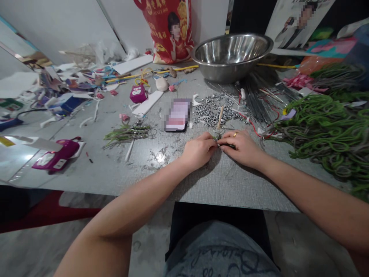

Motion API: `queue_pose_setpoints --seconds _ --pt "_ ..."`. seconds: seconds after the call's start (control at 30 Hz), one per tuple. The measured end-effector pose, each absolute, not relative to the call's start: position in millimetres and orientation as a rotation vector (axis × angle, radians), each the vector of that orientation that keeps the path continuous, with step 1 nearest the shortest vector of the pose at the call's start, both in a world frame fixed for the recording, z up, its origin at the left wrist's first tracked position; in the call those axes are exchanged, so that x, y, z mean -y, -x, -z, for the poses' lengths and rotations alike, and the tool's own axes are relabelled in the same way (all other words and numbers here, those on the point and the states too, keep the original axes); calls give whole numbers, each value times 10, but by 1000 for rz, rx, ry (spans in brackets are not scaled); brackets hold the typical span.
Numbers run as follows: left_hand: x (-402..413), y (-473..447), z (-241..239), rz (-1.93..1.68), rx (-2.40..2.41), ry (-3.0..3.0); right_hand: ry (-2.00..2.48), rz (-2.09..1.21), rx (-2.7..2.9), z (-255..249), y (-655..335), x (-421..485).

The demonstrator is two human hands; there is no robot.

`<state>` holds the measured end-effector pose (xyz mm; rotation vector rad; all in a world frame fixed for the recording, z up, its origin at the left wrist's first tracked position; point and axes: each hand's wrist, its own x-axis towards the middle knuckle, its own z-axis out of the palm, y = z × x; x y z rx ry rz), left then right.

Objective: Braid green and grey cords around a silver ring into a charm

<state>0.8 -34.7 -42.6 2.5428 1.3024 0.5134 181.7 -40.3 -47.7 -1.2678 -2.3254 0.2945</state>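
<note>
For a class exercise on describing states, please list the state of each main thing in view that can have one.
Left hand, pinching
Right hand, pinching
Small piece, mostly hidden between the hands
Phone, screen lit
Metal bowl, upright
Red bag, standing upright
Metal rings, loose, scattered
Wires, spread loosely
Green cords, heaped, tangled

The grey table [103, 173] bears a phone [178, 114], metal rings [211, 111], a bowl [230, 72] and green cords [325, 130]

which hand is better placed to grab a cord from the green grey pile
Probably the right hand: the tangled heap of green and grey cords lies on its side, while the left hand is farther away and would have to cross the right forearm. Both appear busy, fingertips together.
</note>
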Motion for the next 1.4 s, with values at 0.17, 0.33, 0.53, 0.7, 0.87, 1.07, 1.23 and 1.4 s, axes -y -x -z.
queue_pose_setpoints --seconds 0.17,0.33,0.53,0.7,0.87,1.07,1.23,1.4 --pt "348 -11 427 -478 -1316 -2539 1260 -307 2316 494 -1853 384" --pt "346 -19 428 -464 -1329 -2528 1268 -243 2367 491 -1844 382" --pt "345 -23 428 -491 -1329 -2529 1302 -126 2397 456 -1806 419" --pt "358 -20 408 -472 -1340 -2518 1305 -95 2419 441 -1790 435" --pt "390 -7 401 -493 -1267 -2561 1269 -132 2397 459 -1814 415" --pt "391 -12 440 -504 -1312 -2593 1215 -206 2437 433 -1842 405" --pt "387 -13 440 -487 -1326 -2601 1228 -301 2383 355 -1894 403" --pt "388 -6 442 -521 -1321 -2588 1253 -280 2377 262 -2014 371"
